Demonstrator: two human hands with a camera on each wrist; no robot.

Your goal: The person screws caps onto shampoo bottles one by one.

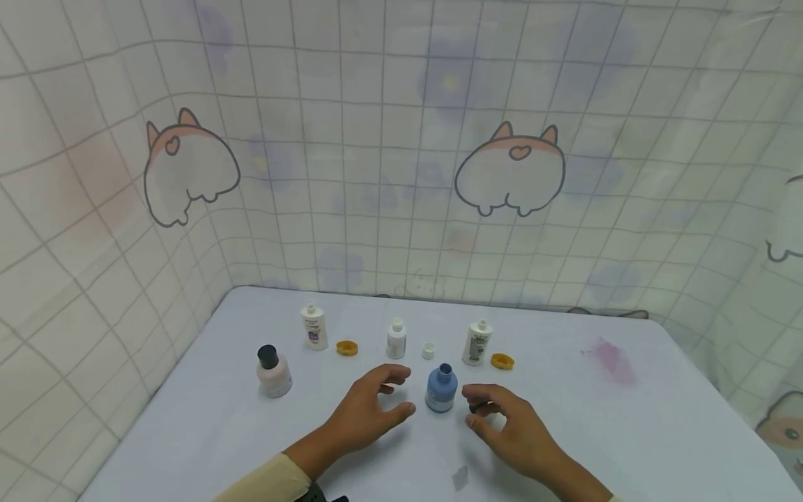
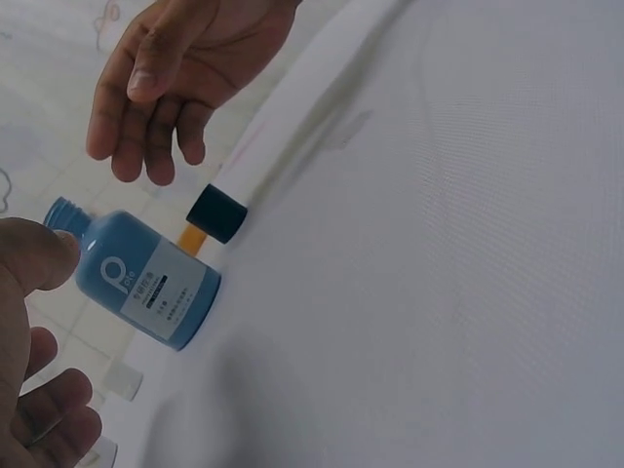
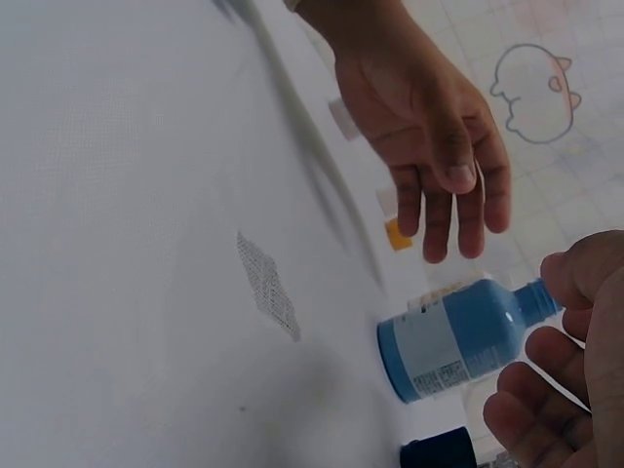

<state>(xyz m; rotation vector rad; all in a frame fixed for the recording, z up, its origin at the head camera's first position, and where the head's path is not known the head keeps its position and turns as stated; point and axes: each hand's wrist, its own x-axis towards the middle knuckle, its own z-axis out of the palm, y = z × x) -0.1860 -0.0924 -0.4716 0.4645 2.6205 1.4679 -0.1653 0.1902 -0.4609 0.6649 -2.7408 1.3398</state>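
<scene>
A blue bottle (image 1: 441,390) with a bare threaded neck stands upright on the white table between my two hands. My left hand (image 1: 370,411) hovers to its left, fingers loosely bent and apart from it. To the bottle's right, my right hand (image 1: 511,425) is held with its fingers relaxed and holding nothing. A dark cap (image 2: 216,213) sits on the table beside the bottle, below the right hand's fingers; in the head view those fingers partly hide it. The right wrist view also shows this cap (image 3: 439,450) at its lower edge.
Behind stand three white bottles, at left (image 1: 315,329), middle (image 1: 396,341) and right (image 1: 477,344). Yellow caps (image 1: 347,348) and a small white cap (image 1: 428,351) lie among them. A pale pink bottle (image 1: 274,378) with a black cap stands left. A patterned curtain (image 1: 389,174) surrounds the table.
</scene>
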